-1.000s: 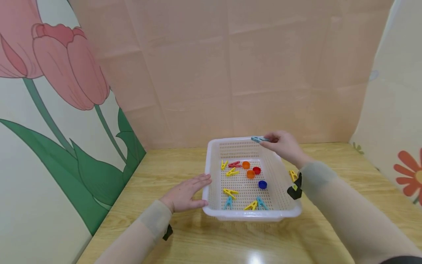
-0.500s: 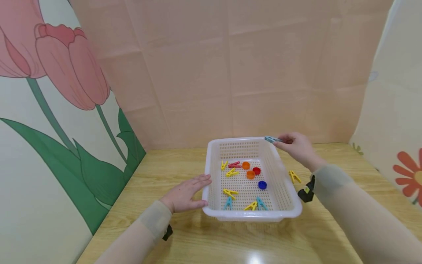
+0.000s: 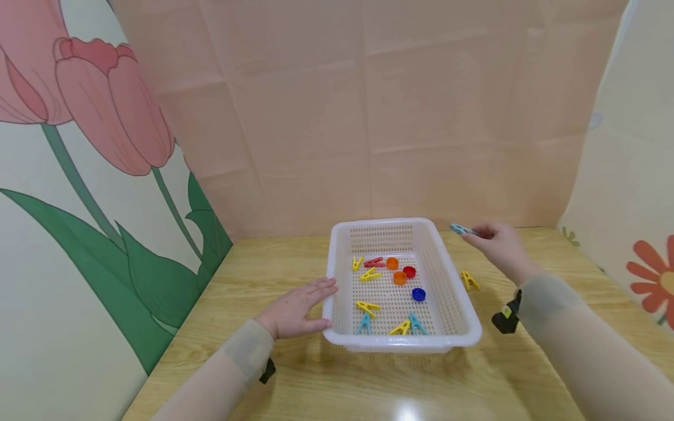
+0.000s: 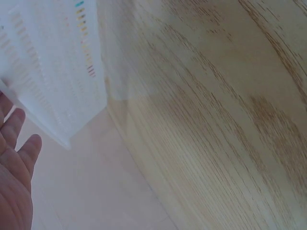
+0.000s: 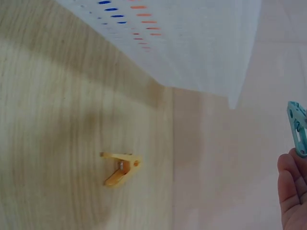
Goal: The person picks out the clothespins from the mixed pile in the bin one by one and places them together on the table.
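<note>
A blue clothespin [image 3: 463, 229] is pinched between the thumb and fingers of my right hand [image 3: 502, 248], held in the air just right of the white basket's far right corner. The right wrist view also shows this clothespin [image 5: 298, 127] at its right edge. My left hand [image 3: 300, 309] rests with straight fingers on the left rim of the white perforated basket [image 3: 402, 340]. Below my right hand, a yellow clothespin [image 3: 468, 280] lies on the table outside the basket.
Inside the basket lie several yellow clothespins [image 3: 371, 275], a red one [image 3: 374, 263], blue ones [image 3: 416, 324], orange caps [image 3: 392, 264], a red cap [image 3: 409, 272] and a dark blue cap [image 3: 418, 294]. A papered wall [image 3: 368, 117] stands behind the wooden table [image 3: 274, 263].
My right hand has moved right with the blue clothespin, from over the basket's far edge to beyond its right side. The left hand and basket have stayed in place.
</note>
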